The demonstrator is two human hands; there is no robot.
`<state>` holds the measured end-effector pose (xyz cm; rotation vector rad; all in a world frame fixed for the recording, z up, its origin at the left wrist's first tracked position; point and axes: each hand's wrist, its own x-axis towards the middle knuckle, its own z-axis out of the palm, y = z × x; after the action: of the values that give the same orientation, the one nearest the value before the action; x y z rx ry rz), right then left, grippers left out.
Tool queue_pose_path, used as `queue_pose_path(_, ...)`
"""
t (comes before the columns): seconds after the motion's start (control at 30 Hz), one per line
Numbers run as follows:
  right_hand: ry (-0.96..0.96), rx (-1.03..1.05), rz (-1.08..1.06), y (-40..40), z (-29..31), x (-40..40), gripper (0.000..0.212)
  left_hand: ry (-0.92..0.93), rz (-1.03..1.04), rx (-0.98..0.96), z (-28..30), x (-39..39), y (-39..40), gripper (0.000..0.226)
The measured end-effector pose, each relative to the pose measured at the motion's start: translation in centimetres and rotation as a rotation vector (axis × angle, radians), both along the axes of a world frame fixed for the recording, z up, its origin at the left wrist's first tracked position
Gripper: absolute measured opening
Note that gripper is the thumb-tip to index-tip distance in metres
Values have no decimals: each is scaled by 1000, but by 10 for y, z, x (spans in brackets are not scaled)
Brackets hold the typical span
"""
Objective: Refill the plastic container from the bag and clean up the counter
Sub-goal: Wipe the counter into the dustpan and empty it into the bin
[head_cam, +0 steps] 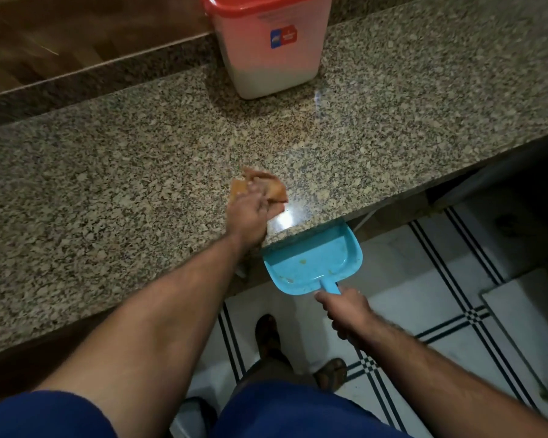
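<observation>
A translucent plastic container (266, 49) with a red lid stands at the back of the speckled granite counter (108, 172), white contents filling its lower part. My left hand (247, 216) grips an orange-brown cloth (266, 188) on the counter close to the front edge. My right hand (345, 311) holds the handle of a light blue dustpan (314, 260), whose open mouth sits under the counter's front edge just right of the cloth. A few crumbs lie in the pan. No bag is in view.
A raised wooden ledge (60, 39) runs behind the counter at upper left. Below the counter edge lies a white tiled floor (424, 295) with black line patterns. My sandalled feet (268, 333) stand on it.
</observation>
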<state>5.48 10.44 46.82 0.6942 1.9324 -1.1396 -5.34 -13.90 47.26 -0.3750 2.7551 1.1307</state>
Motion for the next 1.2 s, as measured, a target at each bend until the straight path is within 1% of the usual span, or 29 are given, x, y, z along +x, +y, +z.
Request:
queue_pose_path(0.07, -4, 4, -15, -3, 2, -4, 26, -6, -70, 153, 7, 15, 24, 32)
queue_pose_path(0.13, -9, -14, -54, -7, 3, -9, 20, -55, -84, 319, 17, 23, 43, 34)
queue_pose_path(0.17, -13, -21, -66, -9, 4, -10, 19, -69, -35, 440, 20, 21, 48, 34)
queue_pose_path(0.23, -19, -23, -75, -10, 6, -11, 19, -113, 153, 707, 32, 10, 51, 33)
queue_pose_path(0.27, -19, -15, -72, -9, 7, -11, 20, -107, 253, 777, 36, 3, 46, 35)
queue_pose_path(0.3, -19, -5, -64, -7, 8, -10, 22, -80, 328, 790, 38, -3, 37, 40)
queue_pose_path(0.33, -20, 3, -58, -6, 9, -10, 23, -52, 378, 783, 42, -6, 29, 43)
queue_pose_path(0.4, -26, 4, -57, -2, 12, -11, 22, 5, 433, 719, 38, -3, 11, 38)
queue_pose_path(0.47, -35, -8, -62, -1, 12, -13, 21, 60, 397, 561, 34, 12, -2, 35)
queue_pose_path(0.5, -39, -14, -60, -2, 11, -14, 20, 72, 338, 466, 29, 21, -5, 34)
queue_pose_path(0.53, -41, -16, -58, -2, 11, -15, 20, 69, 228, 371, 23, 30, -7, 32)
queue_pose_path(0.57, -41, -16, -59, -3, 10, -15, 19, 20, 47, 243, 16, 38, -7, 36)
queue_pose_path(0.6, -39, -14, -62, -4, 11, -16, 18, -35, -191, 54, 9, 44, -7, 50)
queue_pose_path(0.63, -37, -14, -60, -4, 11, -15, 17, -75, -424, -147, -2, 48, -7, 74)
queue_pose_path(0.67, -38, -14, -55, -5, 11, -15, 16, -101, -597, -307, -8, 50, -8, 94)
queue_pose_path(0.7, -41, -16, -50, -5, 11, -15, 16, -100, -671, -379, -8, 48, -10, 102)
queue_pose_path(0.73, -46, -17, -51, -4, 12, -16, 16, -69, -678, -391, -5, 46, -12, 99)
queue_pose_path(0.8, -51, -24, -56, -3, 13, -16, 17, -40, -675, -351, 10, 41, -20, 78)
queue_pose_path(0.83, -50, -24, -49, -2, 14, -17, 18, -40, -684, -364, 19, 38, -26, 68)
queue_pose_path(0.87, -46, -13, -34, -2, 16, -18, 18, -32, -687, -393, 29, 35, -34, 60)
queue_pose_path(0.9, -40, 1, -11, -1, 19, -19, 17, -13, -642, -381, 37, 32, -42, 53)
queue_pose_path(0.97, -24, 13, 10, -1, 23, -21, 16, 88, -419, -224, 53, 25, -53, 42)
queue_pose_path(1.0, -20, 12, 5, -1, 24, -21, 15, 171, -286, -160, 59, 20, -57, 39)
queue_pose_path(1.07, -22, 10, 0, -2, 25, -21, 13, 270, -73, -114, 65, 8, -63, 38)
queue_pose_path(1.1, -27, 7, -1, -2, 24, -21, 14, 276, 6, -110, 65, 4, -63, 39)
queue_pose_path(1.13, -34, 0, -6, -3, 23, -20, 16, 242, 61, -108, 62, 2, -57, 39)
queue_pose_path(1.17, -39, -6, -10, -4, 21, -20, 17, 190, 78, -86, 57, 3, -48, 36)
queue_pose_path(1.2, -43, -7, -14, -4, 20, -20, 18, 123, 52, -84, 54, 10, -34, 32)
